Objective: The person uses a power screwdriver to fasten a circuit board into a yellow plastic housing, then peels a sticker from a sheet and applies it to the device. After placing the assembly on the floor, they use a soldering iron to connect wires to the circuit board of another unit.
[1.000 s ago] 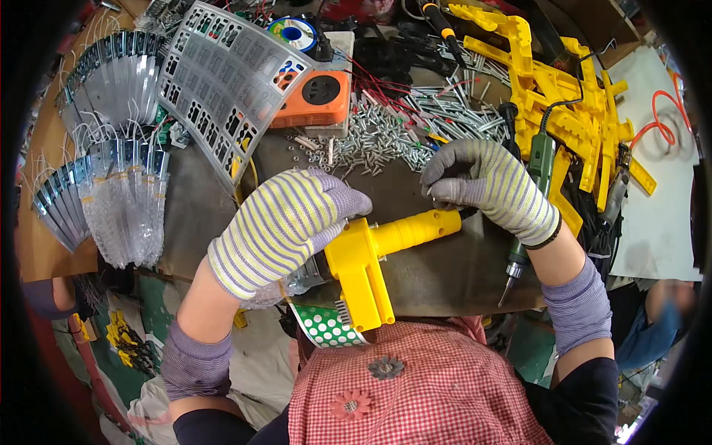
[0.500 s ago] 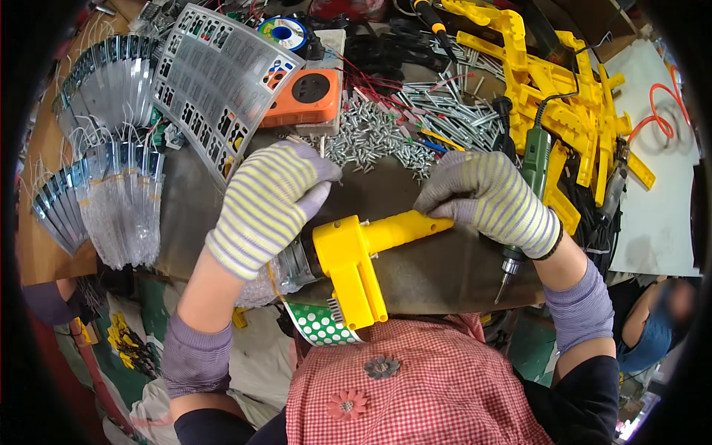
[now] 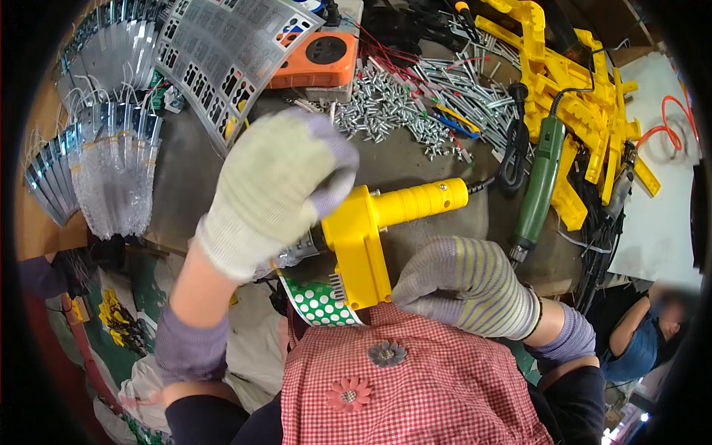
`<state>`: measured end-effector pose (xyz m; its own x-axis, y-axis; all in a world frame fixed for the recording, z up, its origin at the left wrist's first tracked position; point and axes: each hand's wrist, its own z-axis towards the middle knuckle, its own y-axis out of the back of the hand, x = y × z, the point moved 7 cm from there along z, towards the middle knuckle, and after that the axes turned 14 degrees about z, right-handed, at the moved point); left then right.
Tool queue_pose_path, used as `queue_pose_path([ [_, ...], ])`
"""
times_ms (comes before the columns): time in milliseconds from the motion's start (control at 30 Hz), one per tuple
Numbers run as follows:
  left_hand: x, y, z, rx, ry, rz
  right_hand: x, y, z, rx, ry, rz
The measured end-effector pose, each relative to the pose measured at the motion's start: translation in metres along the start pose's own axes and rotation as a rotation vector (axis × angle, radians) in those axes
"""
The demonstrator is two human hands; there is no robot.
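The yellow plastic tool housing lies at the near edge of the tabletop, between the two gloved hands. Its block-shaped body runs lengthwise toward the wearer. Its ribbed handle extends from the body to the right and slightly away, with a black cable at the end.

Left hand: above and left of the body, overlapping its upper left corner in this view. The fingers are curled toward the thumb; blur prevents confirming contact or a pinched part.

Right hand: below the handle, fingers bunched together, fingertips beside the body's near end. Contact, or any small part held, cannot be determined. This hand is nearer to the green power screwdriver, which lies right of the handle. Loose screws are piled beyond the housing.
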<state>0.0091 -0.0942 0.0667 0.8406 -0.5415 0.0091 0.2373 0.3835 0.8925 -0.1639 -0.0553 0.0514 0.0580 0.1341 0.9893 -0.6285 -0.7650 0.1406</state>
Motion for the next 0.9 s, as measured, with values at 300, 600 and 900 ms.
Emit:
queue_pose_path([
  [300,-0.052,0.024,-0.064,0.158,0.108,-0.524,0.014,-0.029,0.0,0.148,0.165,-0.62],
  [600,-0.053,0.019,-0.073,0.147,0.192,-0.503,-0.008,0.043,-0.031,-0.499,-0.117,0.177],
  [900,-0.054,0.018,-0.073,0.182,0.175,-0.485,-0.016,0.055,-0.007,-0.648,-0.133,0.197],
])
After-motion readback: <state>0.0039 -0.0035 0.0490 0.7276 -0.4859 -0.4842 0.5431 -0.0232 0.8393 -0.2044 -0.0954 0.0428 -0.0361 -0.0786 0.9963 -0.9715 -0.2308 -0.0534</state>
